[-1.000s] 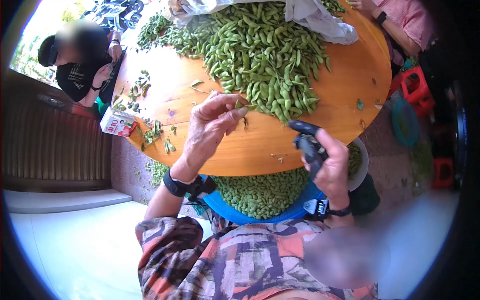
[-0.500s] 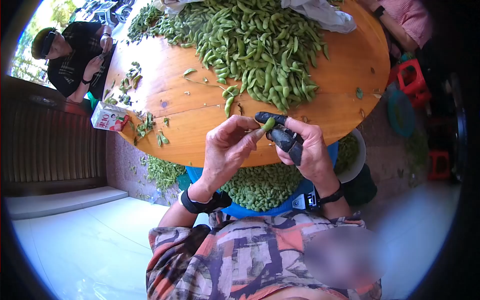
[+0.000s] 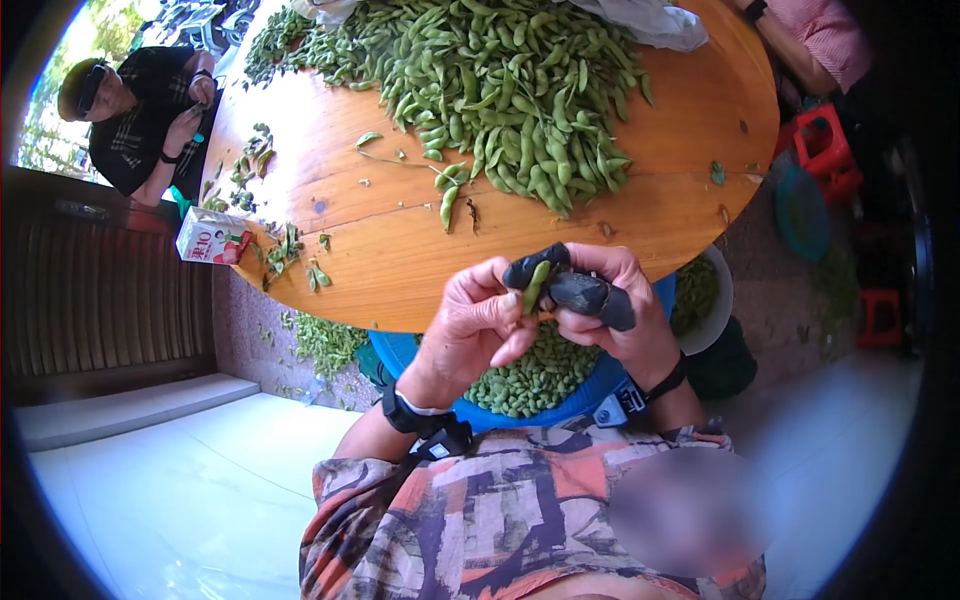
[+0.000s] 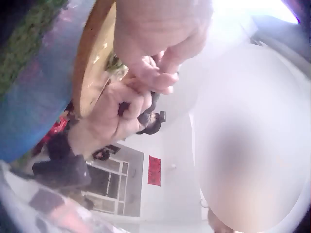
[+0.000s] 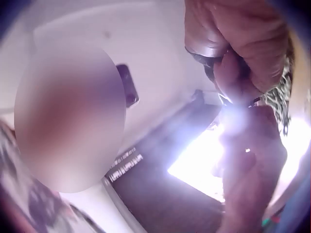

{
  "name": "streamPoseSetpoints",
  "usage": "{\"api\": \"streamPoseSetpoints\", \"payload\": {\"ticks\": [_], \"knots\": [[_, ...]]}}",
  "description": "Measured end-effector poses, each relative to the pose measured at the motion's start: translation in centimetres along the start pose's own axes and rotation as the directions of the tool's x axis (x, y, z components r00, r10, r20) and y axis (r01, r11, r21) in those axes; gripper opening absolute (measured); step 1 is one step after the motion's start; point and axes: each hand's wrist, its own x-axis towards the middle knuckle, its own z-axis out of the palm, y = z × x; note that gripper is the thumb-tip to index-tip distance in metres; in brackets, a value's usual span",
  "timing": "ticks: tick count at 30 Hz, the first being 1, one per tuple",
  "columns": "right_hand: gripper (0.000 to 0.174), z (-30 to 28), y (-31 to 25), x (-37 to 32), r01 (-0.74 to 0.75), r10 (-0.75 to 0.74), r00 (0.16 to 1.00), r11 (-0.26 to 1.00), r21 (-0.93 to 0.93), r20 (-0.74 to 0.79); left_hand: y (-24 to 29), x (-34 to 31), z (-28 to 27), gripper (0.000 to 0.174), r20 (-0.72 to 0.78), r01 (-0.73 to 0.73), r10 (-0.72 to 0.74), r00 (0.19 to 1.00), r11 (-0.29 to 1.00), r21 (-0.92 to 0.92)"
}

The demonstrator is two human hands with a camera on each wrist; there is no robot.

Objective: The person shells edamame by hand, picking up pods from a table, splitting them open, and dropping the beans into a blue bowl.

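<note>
A green soybean pod (image 3: 536,285) stands nearly upright between my two hands, above the blue basin (image 3: 395,350) of shelled beans (image 3: 525,385). The thumb and index finger of my left hand (image 3: 465,325) pinch its lower part. My right hand (image 3: 635,310) wears black covers (image 3: 590,294) on its thumb and index finger and presses them against the pod from the right. Both wrist views show the hands meeting, with the pod mostly hidden by fingers. Beyond them, a large heap of pods (image 3: 520,110) lies on the wooden table (image 3: 400,270).
A sprig with pods (image 3: 449,195) lies near the heap. At the table's left edge stands a drink carton (image 3: 208,240) beside loose leaves. A pale basin (image 3: 726,300) is on the right, past it red stools (image 3: 825,145). One person (image 3: 140,120) sits at the left, another at the far right.
My left hand has brought a pod from the heap toward me, to the right hand. Both hands have come together over the basin, and the pod has turned more upright.
</note>
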Motion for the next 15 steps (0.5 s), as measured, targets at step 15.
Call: {"api": "streamPoseSetpoints", "payload": {"ticks": [15], "knots": [[0.024, 1.2, 0.5, -0.5, 0.202, -0.445, 0.894, 0.283, -0.938, 0.058, 2.0, 1.3, 0.5, 0.011, 0.222, -0.353, 0.354, 0.908, 0.365, 0.861]]}}
